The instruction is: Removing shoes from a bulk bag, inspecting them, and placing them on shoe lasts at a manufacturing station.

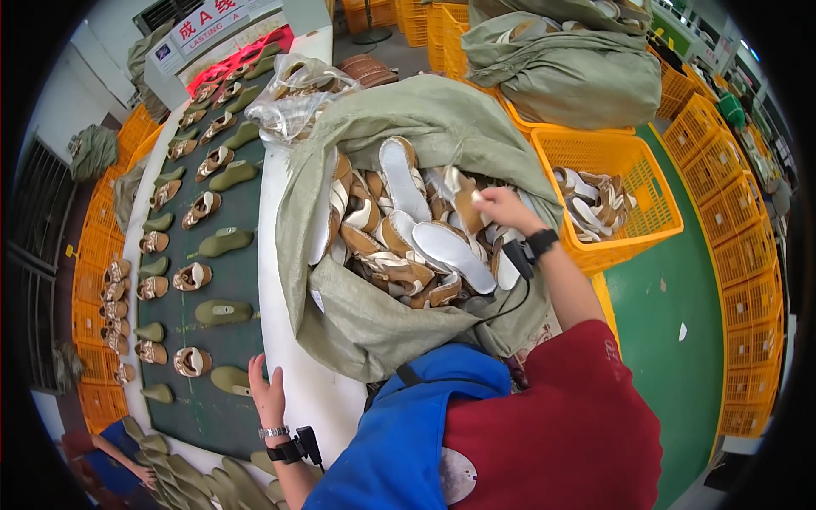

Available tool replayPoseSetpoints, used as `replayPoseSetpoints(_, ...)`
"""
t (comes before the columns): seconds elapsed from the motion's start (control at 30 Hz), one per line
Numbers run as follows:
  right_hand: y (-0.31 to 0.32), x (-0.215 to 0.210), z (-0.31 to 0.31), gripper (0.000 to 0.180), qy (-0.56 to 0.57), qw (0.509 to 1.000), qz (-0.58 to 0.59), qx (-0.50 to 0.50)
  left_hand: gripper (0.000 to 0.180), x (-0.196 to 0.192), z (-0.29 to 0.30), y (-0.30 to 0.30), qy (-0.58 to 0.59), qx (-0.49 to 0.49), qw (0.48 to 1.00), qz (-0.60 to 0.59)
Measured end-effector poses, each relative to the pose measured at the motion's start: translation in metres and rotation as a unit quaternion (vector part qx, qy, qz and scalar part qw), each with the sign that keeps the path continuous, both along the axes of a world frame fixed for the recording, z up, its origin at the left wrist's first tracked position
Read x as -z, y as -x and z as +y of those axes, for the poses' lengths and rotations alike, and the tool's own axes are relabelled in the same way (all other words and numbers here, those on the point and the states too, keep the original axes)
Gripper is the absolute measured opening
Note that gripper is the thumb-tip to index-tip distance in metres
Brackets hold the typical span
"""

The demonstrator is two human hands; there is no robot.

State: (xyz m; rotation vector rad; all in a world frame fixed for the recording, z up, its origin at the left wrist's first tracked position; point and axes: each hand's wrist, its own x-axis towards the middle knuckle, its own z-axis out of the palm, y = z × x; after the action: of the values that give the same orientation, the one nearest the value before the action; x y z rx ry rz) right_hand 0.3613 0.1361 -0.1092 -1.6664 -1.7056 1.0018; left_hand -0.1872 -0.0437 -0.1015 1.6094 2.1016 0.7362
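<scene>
My right hand (501, 210) reaches into a large open olive-green sack (357, 323) full of tan and white sandals (408, 229); its fingers close on a sandal near the sack's far right side. My left hand (267, 393) rests flat, fingers spread, on the white edge (293, 280) of a conveyor table, just left of the sack. It holds nothing. Both wrists wear dark bands.
A dark green conveyor belt (255, 280) carries rows of sandals and green shoe lasts. Yellow crates surround the area; one (625, 170) holds more sandals. Another stuffed sack (578, 68) lies on crates behind. Another person's arm (119, 459) shows lower left.
</scene>
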Motion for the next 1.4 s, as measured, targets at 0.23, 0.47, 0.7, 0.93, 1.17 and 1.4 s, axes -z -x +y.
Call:
replayPoseSetpoints(0.23,0.038,-0.081,-0.086,0.023,0.072,0.845,0.528,0.052,0.04,-0.046,0.0,-0.078,-0.08,0.173,0.981,-0.029)
replayPoseSetpoints(0.47,0.203,-0.119,-0.144,0.017,-0.34,0.904,0.017,-0.257,0.093,-0.104,-0.013,-0.13,-0.028,0.147,0.917,-0.37)
replayPoseSetpoints(0.7,0.305,-0.113,-0.17,0.034,-0.196,0.865,0.181,-0.426,0.077,-0.088,-0.091,-0.088,-0.129,-0.081,0.917,-0.367)
replayPoseSetpoints(0.93,0.377,-0.105,-0.188,0.043,-0.325,0.825,0.153,-0.437,0.06,-0.103,-0.15,-0.064,-0.225,-0.18,0.949,-0.129)
replayPoseSetpoints(1.17,0.399,-0.101,-0.204,0.03,-0.306,0.809,0.189,-0.465,0.027,-0.115,-0.161,-0.048,-0.241,-0.166,0.946,0.142)
replayPoseSetpoints(1.4,0.394,-0.101,-0.207,0.032,-0.262,0.821,0.18,-0.475,0.015,-0.11,-0.16,-0.054,-0.309,-0.184,0.929,0.093)
